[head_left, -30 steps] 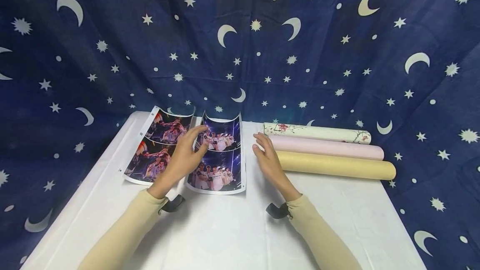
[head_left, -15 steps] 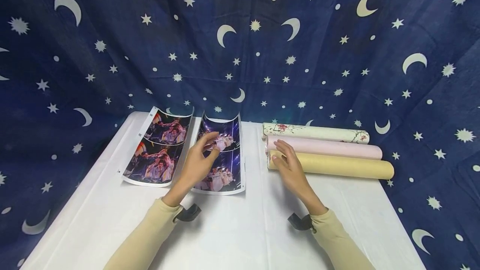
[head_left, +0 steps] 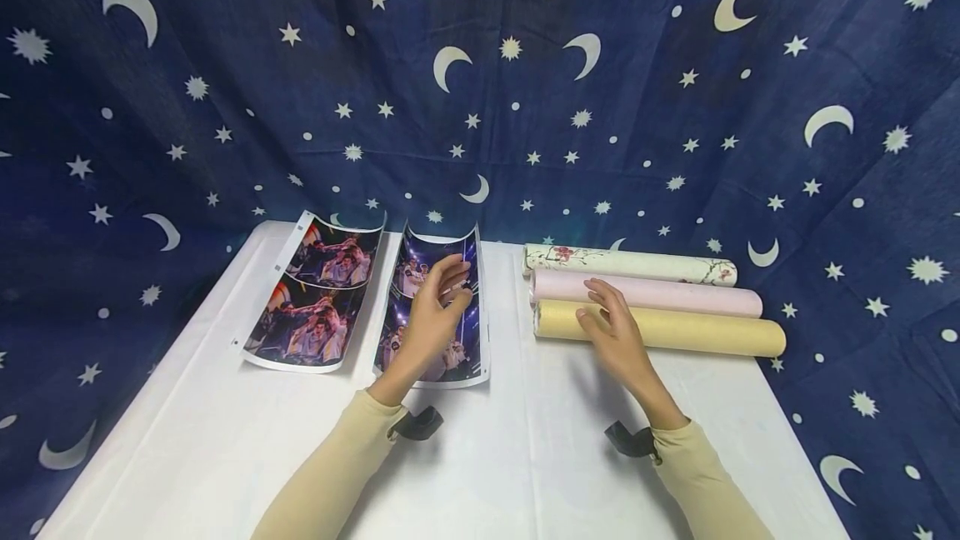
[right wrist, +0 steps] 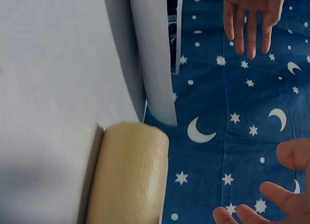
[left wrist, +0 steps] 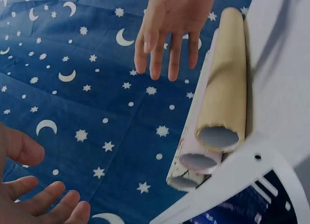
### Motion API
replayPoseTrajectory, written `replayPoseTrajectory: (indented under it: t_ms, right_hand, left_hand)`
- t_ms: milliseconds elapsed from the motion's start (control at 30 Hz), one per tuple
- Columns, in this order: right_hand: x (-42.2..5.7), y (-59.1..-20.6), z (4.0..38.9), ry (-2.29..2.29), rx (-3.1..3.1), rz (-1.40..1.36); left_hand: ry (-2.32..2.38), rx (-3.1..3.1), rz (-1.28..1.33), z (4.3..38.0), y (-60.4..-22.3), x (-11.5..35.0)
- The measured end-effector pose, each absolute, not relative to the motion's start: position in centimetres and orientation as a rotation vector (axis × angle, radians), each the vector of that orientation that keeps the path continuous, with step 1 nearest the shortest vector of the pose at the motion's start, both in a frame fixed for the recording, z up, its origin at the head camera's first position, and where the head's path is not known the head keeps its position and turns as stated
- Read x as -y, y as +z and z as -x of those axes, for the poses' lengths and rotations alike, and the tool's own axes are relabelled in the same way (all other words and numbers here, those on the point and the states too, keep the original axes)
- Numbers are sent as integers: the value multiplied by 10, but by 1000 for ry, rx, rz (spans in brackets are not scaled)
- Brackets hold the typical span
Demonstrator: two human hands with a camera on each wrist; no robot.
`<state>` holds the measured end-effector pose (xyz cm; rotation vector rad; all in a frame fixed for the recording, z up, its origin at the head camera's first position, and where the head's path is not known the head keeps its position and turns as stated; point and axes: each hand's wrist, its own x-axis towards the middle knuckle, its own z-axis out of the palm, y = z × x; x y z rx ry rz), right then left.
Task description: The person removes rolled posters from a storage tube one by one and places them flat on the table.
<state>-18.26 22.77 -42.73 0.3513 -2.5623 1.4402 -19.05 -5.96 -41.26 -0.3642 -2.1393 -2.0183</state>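
Observation:
My left hand [head_left: 435, 315] hovers over the right-hand printed sheet [head_left: 405, 273], which shows two stacked photos of a group in white and has curled ends. Its fingers are loosely bent with nothing in them, as the left wrist view of that hand [left wrist: 43, 200] confirms. Over the near side of a yellow paper roll [head_left: 705, 333] is my right hand [head_left: 618, 340], fingers relaxed and spread, holding nothing. Behind the yellow roll lie a pale pink roll [head_left: 690, 296] and a white roll with red blossoms [head_left: 630, 265], side by side. The left wrist view shows the rolls' hollow ends.
A second curled sheet [head_left: 315, 298] with two dark, colourful photos lies at the left of the white-covered table [head_left: 495, 473]. Directly behind the table hangs a navy curtain [head_left: 517, 132] with moons and stars. Black wrist mounts [head_left: 418, 423] stick out at the cuffs.
Both hands have moved to the right, the left across the right-hand sheet and the right from the rolls' left ends to above the yellow roll. Sheets and rolls stay in place.

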Motion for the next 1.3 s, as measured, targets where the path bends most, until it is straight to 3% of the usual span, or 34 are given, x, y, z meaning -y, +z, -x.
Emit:
replayPoseTrajectory:
  t_ms: [267, 933, 1300]
  right_hand:
    - [-244, -418, 194, 1321, 2603, -352]
    - [-266, -409, 246, 1185, 2766, -254]
    - [-277, -408, 278, 1099, 2874, -190]
  left_hand:
    - [-2122, 2123, 335, 204, -410, 39]
    - [-2553, 1904, -30, 247, -399, 3]
    - [-2508, 1970, -100, 269, -392, -18]
